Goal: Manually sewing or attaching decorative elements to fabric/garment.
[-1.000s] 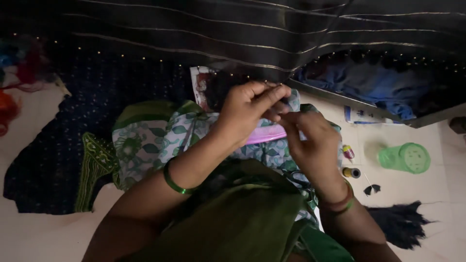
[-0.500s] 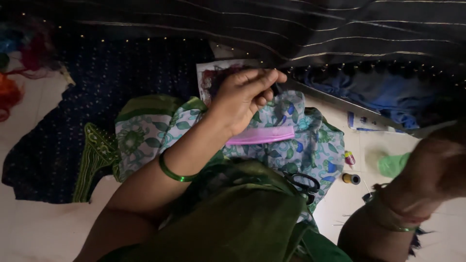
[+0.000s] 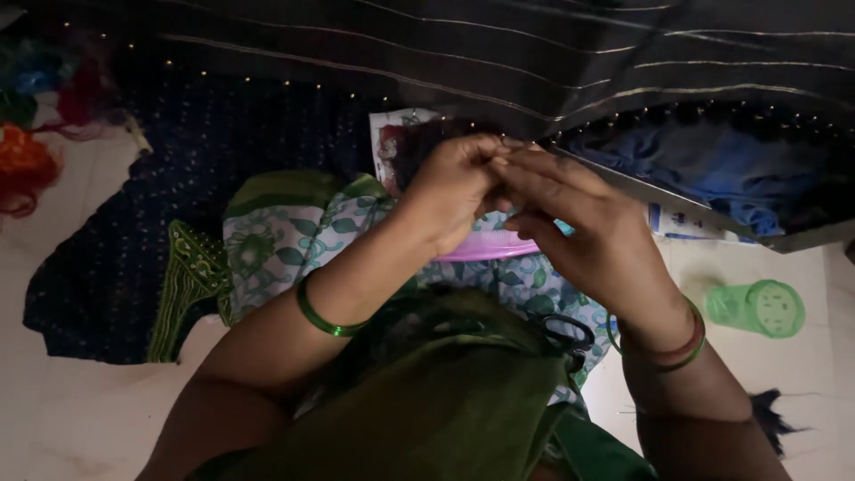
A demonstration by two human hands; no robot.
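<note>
Navy dotted cloth (image 3: 223,151), dark cloth with pale stripes (image 3: 552,53), green-and-white leaf-print fabric (image 3: 294,236), pink band (image 3: 490,249), green bangle (image 3: 322,316), translucent green container (image 3: 761,307), blue fabric (image 3: 704,169).

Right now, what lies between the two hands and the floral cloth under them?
In the head view, a pink comb lies across the floral cloth, just under the left hand and right hand.

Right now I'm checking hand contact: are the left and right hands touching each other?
Touching. The head view shows the left hand and right hand meeting at the fingertips, with no gap visible between them.
</note>
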